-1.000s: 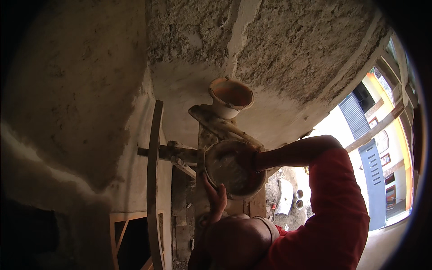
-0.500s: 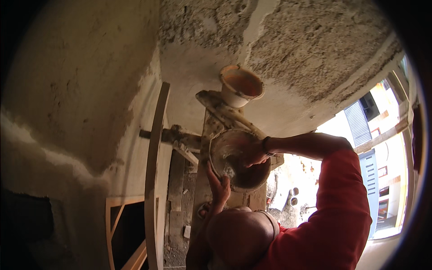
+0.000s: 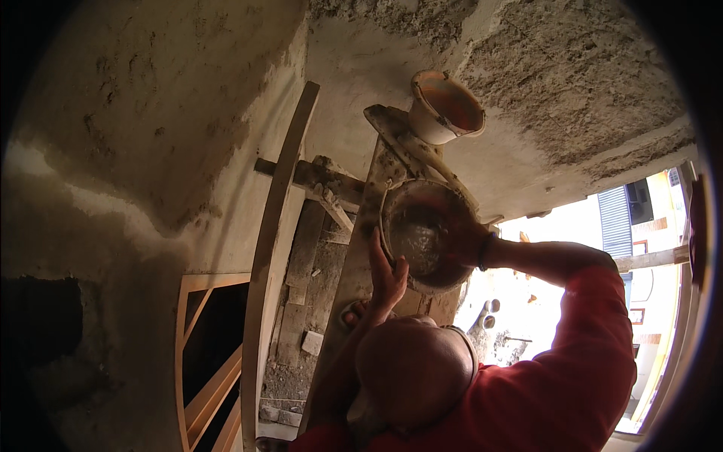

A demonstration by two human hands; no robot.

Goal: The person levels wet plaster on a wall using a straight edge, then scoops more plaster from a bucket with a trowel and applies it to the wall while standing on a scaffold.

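Gripping the near-left rim of the dark bucket (image 3: 410,197), over the plank (image 3: 360,248) and nearer than the pale bucket (image 3: 433,124), with the left hand (image 3: 388,282). Reaching inside with the right hand (image 3: 468,245); cannot tell whether clenched or released.

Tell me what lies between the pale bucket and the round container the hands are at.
In the head view, a slanting, dirty bar, apparently wooden, lies between the pale bucket and the round container.
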